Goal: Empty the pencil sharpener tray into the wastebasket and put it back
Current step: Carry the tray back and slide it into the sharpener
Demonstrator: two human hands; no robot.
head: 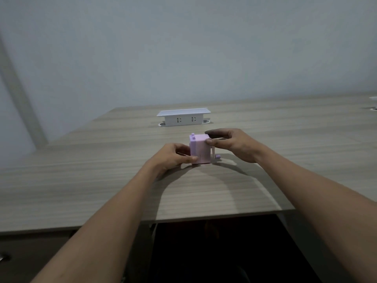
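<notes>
Right now one pencil sharpener [201, 149], a small lilac box, stands upright on the counter [285, 139] at the centre of view, its long axis vertical. Its crank handle [215, 155] sticks out toward 3 o'clock, hanging down with the knob low by the counter top, and two small pegs rise from the top edge on the 9 o'clock side. Both hands are on it, two in all. The left hand [173, 157] comes in from 8 o'clock and closes on the lower left corner, thumb pressed against the near face close to the base. The right hand [230, 142] comes in from 4 o'clock and pinches the top right edge, thumb on the near side and fingers curled over the far side. The tray cannot be made out separately from the body. Beyond the sharpener, toward 12 o'clock and well apart, one white socket box [183, 117] stands raised from the counter, showing two outlets.
</notes>
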